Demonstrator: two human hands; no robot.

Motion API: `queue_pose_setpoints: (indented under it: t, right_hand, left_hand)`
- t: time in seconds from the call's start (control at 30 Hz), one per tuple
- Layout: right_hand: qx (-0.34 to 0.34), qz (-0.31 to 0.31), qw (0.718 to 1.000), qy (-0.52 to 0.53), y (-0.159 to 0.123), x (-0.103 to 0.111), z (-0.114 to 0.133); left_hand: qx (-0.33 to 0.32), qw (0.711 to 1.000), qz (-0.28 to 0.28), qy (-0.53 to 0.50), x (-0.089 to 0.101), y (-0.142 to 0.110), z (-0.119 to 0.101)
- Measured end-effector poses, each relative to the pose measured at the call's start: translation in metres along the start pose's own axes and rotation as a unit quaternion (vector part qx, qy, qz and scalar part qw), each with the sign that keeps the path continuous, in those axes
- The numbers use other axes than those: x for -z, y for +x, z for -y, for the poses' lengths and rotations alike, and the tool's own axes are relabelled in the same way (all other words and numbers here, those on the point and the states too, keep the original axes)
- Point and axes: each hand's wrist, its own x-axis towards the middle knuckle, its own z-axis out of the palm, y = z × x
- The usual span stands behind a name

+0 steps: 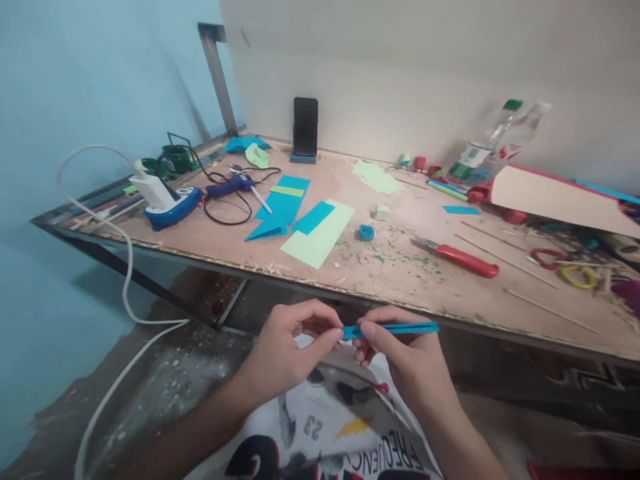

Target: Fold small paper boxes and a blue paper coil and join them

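Observation:
A narrow folded strip of blue paper (413,327) is held level in front of the table's near edge, above my lap. My left hand (295,343) pinches its left end between thumb and fingers. Close beside it, my right hand (407,353) grips the strip nearer its middle, thumb on top, and the free end sticks out to the right. On the table beyond lie a small rolled blue paper piece (367,233) and a small pale green one (381,212). Blue paper (287,208) and a pale green sheet (325,243) lie left of them.
A red-handled utility knife (463,259) and thin sticks (510,261) lie at right, near scissors (577,275). At left are a glue gun (233,187) and a blue power strip (175,208) with a white cable. A phone (305,127) stands at the back; plastic bottles (473,160) lean against the wall.

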Motion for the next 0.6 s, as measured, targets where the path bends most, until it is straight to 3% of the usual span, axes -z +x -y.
queue_pose_setpoints:
  t: [0.27, 0.37, 0.47, 0.6]
  right_hand:
    - [-0.005, -0.002, 1.0, 0.003, 0.0, -0.002, 0.0]
    - [0.003, 0.003, 1.0, -0.013, 0.0, 0.0, 0.0]
    - [0.006, 0.014, 1.0, -0.026, -0.001, 0.001, 0.002]
    - [0.008, 0.012, 0.999, -0.048, -0.002, 0.0, 0.003]
  left_hand:
    - [-0.086, 0.994, 0.016, 0.073, 0.002, -0.001, 0.004]
    - [0.003, 0.998, 0.033, -0.054, -0.002, 0.003, 0.005]
    - [0.099, 0.977, 0.075, -0.174, -0.007, 0.008, 0.003]
    - [0.147, 0.965, 0.128, -0.178, -0.008, 0.011, 0.0]
